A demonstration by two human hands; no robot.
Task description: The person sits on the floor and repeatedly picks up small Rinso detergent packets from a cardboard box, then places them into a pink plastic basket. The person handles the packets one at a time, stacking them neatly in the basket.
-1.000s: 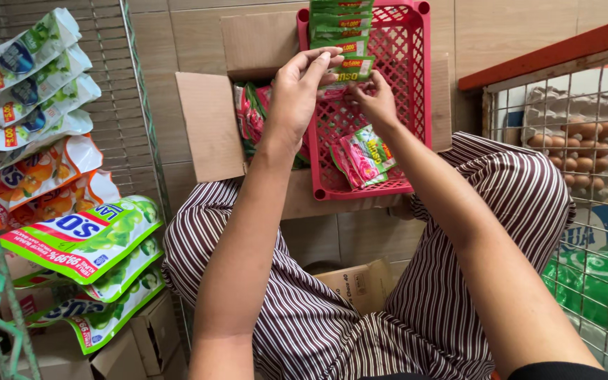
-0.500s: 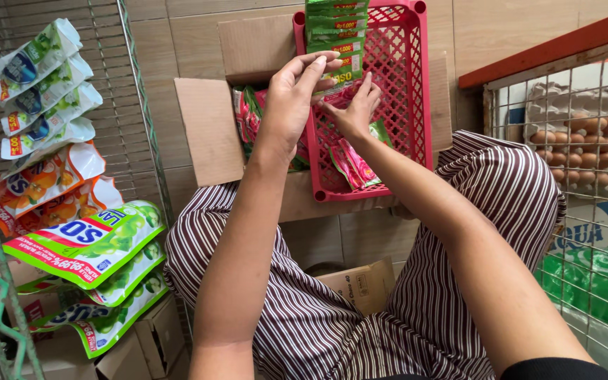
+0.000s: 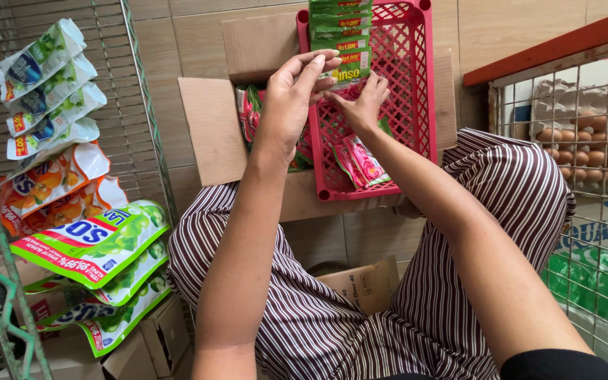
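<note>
Both hands, L (image 3: 290, 98) & R (image 3: 362, 105), pinching green sachet strip (image 3: 343, 42) over red crate (image 3: 406, 84), cardboard box (image 3: 209, 127) alongside.

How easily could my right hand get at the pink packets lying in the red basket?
Probably yes. The right hand is already inside the red basket, just above the pink packets, with nothing covering them.

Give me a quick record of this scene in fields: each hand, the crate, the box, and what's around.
left hand: fingers on the green sachet strip
right hand: at the strip's lower end, inside the red crate
crate contents: pink sachets
cardboard box: open, under and beside the crate, more sachets inside
left side: hanging refill pouches
right side: eggs behind wire mesh
</note>
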